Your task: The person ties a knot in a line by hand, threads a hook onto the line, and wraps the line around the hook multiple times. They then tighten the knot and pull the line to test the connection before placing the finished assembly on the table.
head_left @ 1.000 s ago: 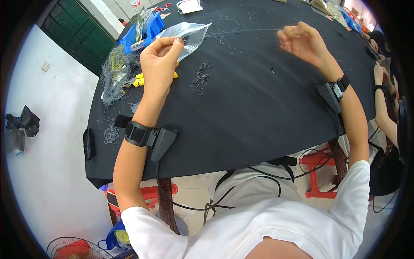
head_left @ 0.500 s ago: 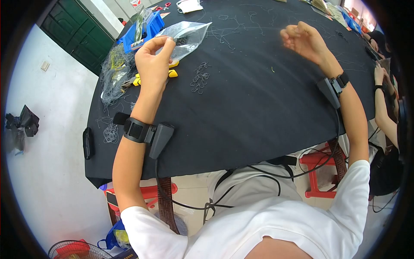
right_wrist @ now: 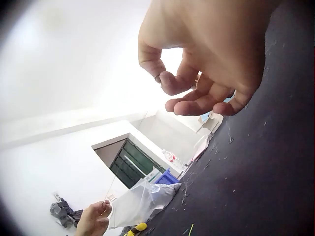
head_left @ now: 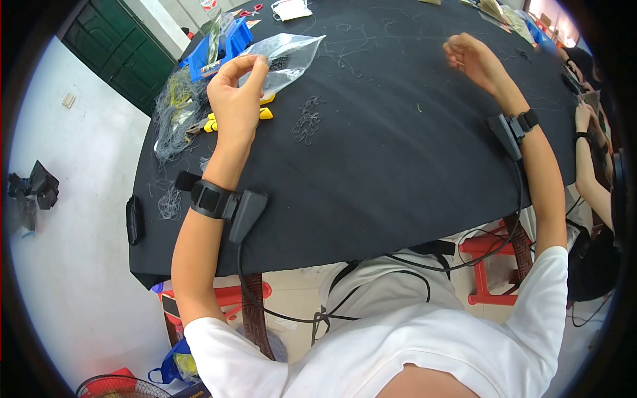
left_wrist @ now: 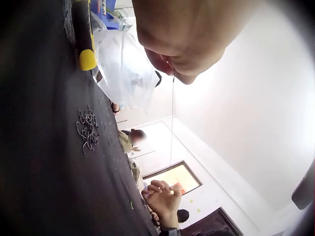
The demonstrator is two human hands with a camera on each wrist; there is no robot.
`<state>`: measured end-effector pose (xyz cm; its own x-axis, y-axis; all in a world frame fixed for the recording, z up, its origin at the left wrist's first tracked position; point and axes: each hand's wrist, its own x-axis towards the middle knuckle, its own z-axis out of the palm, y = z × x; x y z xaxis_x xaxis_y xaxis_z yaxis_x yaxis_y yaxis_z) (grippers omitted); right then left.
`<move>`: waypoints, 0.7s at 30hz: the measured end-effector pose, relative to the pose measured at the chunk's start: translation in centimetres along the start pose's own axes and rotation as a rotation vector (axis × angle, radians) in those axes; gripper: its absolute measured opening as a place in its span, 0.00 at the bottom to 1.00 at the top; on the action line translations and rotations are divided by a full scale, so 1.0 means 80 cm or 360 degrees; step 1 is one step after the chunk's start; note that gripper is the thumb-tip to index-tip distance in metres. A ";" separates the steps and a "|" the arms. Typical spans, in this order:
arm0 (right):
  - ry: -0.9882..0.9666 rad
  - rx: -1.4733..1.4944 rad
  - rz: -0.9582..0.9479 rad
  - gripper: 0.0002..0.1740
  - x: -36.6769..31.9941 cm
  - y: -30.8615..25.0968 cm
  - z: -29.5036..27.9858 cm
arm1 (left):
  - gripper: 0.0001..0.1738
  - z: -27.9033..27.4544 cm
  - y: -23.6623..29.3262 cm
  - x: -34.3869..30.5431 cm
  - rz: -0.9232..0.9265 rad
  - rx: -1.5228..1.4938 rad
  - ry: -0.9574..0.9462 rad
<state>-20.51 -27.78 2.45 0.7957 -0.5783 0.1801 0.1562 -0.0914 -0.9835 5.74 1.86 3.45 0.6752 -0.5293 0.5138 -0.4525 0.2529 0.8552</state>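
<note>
So in the head view we've got two hands up over a black-covered table (head_left: 371, 192), well apart. The left hand (head_left: 235, 99) pinches a thin line (left_wrist: 172, 118) between thumb and forefinger, and in the left wrist view there's a tiny dark bit right at the fingertips, too small for us to make out. The line runs pretty much straight across to the right hand (head_left: 474, 63), where thumb and index tips meet in a pinch on its other end and the other fingers curl loosely. It's super faint near that end, fair warning.

Just beside the left hand we see a clear plastic bag (head_left: 298, 54), with yellow-handled pliers (head_left: 211, 124) lying partly behind the wrist. A pile of small dark hook-shaped pieces (head_left: 308, 121) sits on the cloth between the hands, nearer the left. Farther left, there's a messy grey tangle (head_left: 171, 142) near a blue bin (head_left: 233, 43).
</note>
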 end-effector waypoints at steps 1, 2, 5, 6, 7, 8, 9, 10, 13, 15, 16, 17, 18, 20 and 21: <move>0.0091 -0.0185 -0.0092 0.14 -0.001 -0.002 0.006 | 0.08 0.004 0.001 -0.002 0.0170 0.0046 -0.0019; 0.0084 -0.0474 -0.0112 0.14 -0.003 -0.007 0.012 | 0.07 0.008 0.002 -0.003 0.0340 0.0093 -0.0040; 0.0082 -0.1141 -0.0212 0.16 -0.011 -0.016 0.047 | 0.06 0.027 0.018 -0.021 0.0645 0.0090 -0.0164; 0.0048 -0.1071 -0.0298 0.15 -0.018 -0.018 0.065 | 0.06 0.034 0.029 -0.030 0.0708 0.0062 -0.0219; 0.0019 -0.0999 -0.0381 0.14 -0.030 -0.025 0.088 | 0.06 0.039 0.039 -0.040 0.0627 -0.0013 -0.0290; -0.0007 -0.0929 -0.0462 0.14 -0.042 -0.031 0.108 | 0.06 0.042 0.045 -0.048 0.0641 -0.0017 -0.0328; -0.0120 -0.0712 -0.0403 0.13 -0.051 -0.035 0.122 | 0.06 0.046 0.050 -0.054 0.0653 -0.0022 -0.0365; -0.0231 -0.0493 -0.0343 0.13 -0.059 -0.039 0.134 | 0.06 0.050 0.052 -0.059 0.0666 -0.0028 -0.0401; -0.0637 0.0142 -0.0043 0.15 -0.086 -0.052 0.162 | 0.07 0.056 0.055 -0.070 0.0710 0.0071 -0.0432; -0.0651 0.0162 -0.0011 0.12 -0.098 -0.053 0.177 | 0.07 0.057 0.056 -0.074 0.0721 0.0127 -0.0451; -0.0601 0.0088 -0.0025 0.12 -0.101 -0.052 0.181 | 0.07 0.059 0.055 -0.075 0.0724 0.0131 -0.0458; -0.0571 -0.0032 -0.0098 0.12 -0.100 -0.049 0.180 | 0.07 0.060 0.054 -0.076 0.0728 0.0136 -0.0465; -0.0541 -0.0154 -0.0173 0.12 -0.099 -0.043 0.179 | 0.07 0.061 0.054 -0.077 0.0725 0.0142 -0.0478; -0.0493 -0.0252 -0.0256 0.11 -0.097 -0.036 0.178 | 0.07 0.063 0.054 -0.079 0.0719 0.0153 -0.0500; -0.0478 -0.0229 -0.0264 0.10 -0.096 -0.035 0.178 | 0.07 0.063 0.053 -0.080 0.0715 0.0168 -0.0515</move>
<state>-18.70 -11.56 4.03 0.9062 -0.2841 0.3134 0.2307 -0.2890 -0.9291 -3.46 2.21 3.45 0.1969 -0.6140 0.7643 -0.7213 0.4373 0.5371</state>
